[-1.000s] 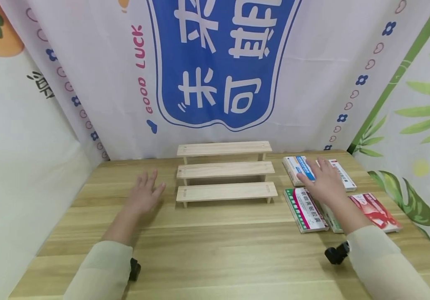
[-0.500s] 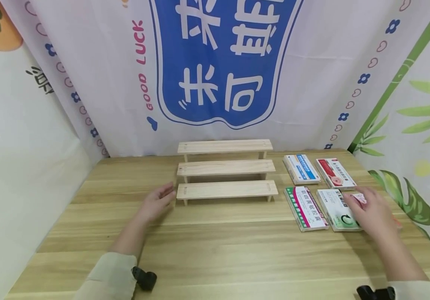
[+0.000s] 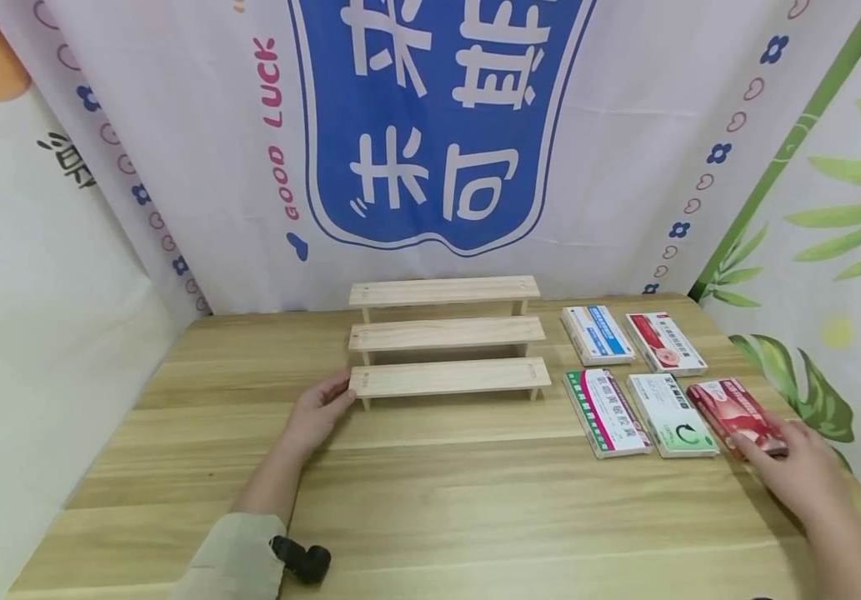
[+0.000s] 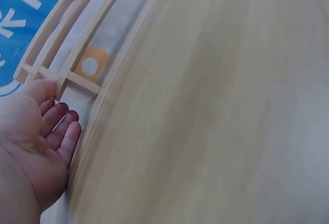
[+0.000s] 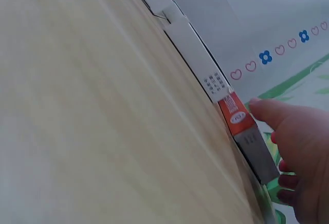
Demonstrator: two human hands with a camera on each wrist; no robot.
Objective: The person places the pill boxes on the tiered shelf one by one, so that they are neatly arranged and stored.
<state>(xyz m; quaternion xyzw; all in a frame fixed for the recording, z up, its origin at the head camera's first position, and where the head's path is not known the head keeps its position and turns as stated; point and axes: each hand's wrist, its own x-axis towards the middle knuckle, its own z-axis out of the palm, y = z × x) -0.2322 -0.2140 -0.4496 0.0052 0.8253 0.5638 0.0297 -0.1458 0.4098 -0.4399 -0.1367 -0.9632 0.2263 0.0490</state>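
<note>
My left hand (image 3: 317, 417) holds the left end of the lowest step of a three-step wooden display rack (image 3: 448, 377). In the left wrist view, its thumb lies at the end of the rack (image 4: 82, 82) with the other fingers bent beside it. At the right, my right hand (image 3: 805, 467) grips a red medicine box (image 3: 733, 408) by its near right part, thumb on the left and fingers on the far side. The right wrist view has that box (image 5: 239, 116) under the thumb; part of its far side is hidden.
Left of the red box lie a green-and-white box (image 3: 672, 412) and a white box with a green and magenta edge (image 3: 608, 412). Behind them are a blue-and-white box (image 3: 598, 335) and a red-and-white box (image 3: 666, 343). A printed cloth (image 3: 250, 167) hangs behind the wooden table (image 3: 400, 500).
My left hand has moved right to the rack's lowest step. The right hand has gone from above the back boxes, right and nearer, down onto the red medicine box.
</note>
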